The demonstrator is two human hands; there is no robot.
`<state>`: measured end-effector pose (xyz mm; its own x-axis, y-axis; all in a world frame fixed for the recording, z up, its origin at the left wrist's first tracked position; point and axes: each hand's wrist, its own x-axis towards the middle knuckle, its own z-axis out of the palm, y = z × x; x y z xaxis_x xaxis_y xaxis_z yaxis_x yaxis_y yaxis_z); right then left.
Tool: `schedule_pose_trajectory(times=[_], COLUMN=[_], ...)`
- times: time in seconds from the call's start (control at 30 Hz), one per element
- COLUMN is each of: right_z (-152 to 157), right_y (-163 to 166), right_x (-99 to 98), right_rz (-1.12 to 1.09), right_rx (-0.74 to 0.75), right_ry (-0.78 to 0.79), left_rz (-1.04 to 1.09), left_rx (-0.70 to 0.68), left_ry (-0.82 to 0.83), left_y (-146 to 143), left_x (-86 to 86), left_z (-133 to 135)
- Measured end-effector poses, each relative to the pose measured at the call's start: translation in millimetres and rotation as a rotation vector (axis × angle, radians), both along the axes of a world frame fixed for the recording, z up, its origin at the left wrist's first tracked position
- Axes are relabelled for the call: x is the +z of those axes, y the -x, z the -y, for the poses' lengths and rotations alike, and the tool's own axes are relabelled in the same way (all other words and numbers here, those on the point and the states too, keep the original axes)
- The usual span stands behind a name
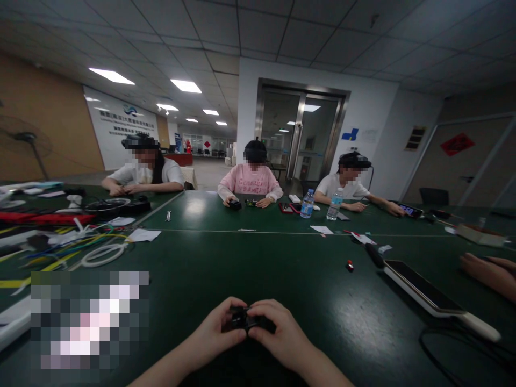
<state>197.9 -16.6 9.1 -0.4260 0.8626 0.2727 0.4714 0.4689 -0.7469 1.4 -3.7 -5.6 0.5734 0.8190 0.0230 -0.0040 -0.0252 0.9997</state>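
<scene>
Near the front edge of the green table [242,269], my left hand [217,329] and my right hand [280,329] meet around a small black object [240,319]. It looks like dark plastic with a glossy face, but its exact kind is hidden by my fingers. Thumbs press it from the near side while the fingertips curl over the far side. Both hands are closed on it. It is held low over the tabletop; whether it touches the table I cannot tell.
On the right lie a white-rimmed device with a dark screen [423,285], a black cable [439,352] and a small red item [350,265]. Coiled white tubing [104,256] and wires clutter the left. Water bottles [307,204] stand across the table, where three people sit.
</scene>
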Motion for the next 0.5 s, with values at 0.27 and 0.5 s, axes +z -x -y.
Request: schedule_pose_trajectory(times=[0.27,0.5], right_z=[-4,0], right_y=[-2,7], right_x=[20.2,8.1], right_rz=[0.105,-0.046], right_rx=[0.021,-0.015], right_ry=[0.026,0.100], left_rz=[-0.038,-0.005], left_rx=[0.040,-0.009], left_ry=[0.012,0.002], left_y=[0,2], left_x=[5.2,1.2], left_z=[0,-5])
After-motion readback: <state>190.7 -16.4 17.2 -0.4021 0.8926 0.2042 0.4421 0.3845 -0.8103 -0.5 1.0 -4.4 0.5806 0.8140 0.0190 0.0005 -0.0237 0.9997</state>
